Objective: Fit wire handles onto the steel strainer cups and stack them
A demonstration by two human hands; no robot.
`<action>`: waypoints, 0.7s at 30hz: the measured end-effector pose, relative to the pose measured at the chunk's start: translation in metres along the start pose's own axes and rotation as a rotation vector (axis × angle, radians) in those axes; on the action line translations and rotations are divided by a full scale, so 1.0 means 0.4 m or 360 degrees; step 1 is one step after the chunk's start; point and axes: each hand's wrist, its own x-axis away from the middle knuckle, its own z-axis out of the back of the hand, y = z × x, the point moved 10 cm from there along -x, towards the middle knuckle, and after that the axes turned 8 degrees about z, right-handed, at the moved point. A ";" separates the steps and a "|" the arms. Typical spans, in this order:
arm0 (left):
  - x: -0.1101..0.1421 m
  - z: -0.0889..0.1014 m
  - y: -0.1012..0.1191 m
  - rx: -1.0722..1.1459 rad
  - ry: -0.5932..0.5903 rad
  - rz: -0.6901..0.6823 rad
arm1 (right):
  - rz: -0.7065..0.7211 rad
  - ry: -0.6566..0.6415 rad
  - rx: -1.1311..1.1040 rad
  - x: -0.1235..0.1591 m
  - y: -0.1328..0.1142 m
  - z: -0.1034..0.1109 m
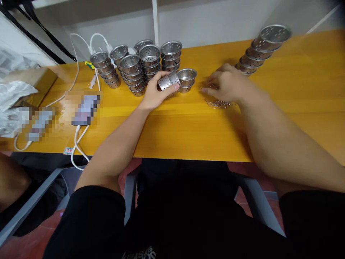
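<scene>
My left hand [155, 91] is closed round a perforated steel strainer basket [167, 82], tilted on its side between thumb and fingers. Right beside it, a short stack of the same baskets [185, 84] stands upright on the table. Over a small heap of thin wire pieces [219, 103] hovers my right hand [226, 82], its fingers smeared by motion; whether they grip anything cannot be made out. Behind that hand rises a leaning tall stack of strainer baskets [260, 50], its base partly hidden.
Several more basket stacks [131, 73] crowd the back left of the yellow wooden table [188, 133]. Phones [86, 109] with white charging cables lie at left, near a cardboard box [40, 81] and plastic bags [13, 91]. Another person's limb [12, 181] shows at the far left.
</scene>
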 end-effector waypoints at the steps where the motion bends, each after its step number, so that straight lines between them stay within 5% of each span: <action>1: 0.001 0.000 0.000 0.0010 0.0000 0.0018 | 0.0006 0.0038 0.0005 0.004 -0.019 0.016; 5: 0.016 -0.016 0.023 0.0025 -0.0048 0.0034 | 0.0229 0.0225 -0.0307 0.018 -0.149 0.084; 11: 0.049 -0.055 0.091 0.0053 -0.0207 -0.0036 | 0.0284 0.0159 -0.0989 0.018 -0.262 0.033; 15: 0.054 -0.058 0.097 0.0113 -0.0218 -0.0025 | 0.0189 0.0252 -0.1013 0.011 -0.248 0.013; 21: 0.020 -0.066 0.018 0.0066 -0.0142 0.0123 | 0.0058 0.0625 -0.0749 0.006 -0.141 0.058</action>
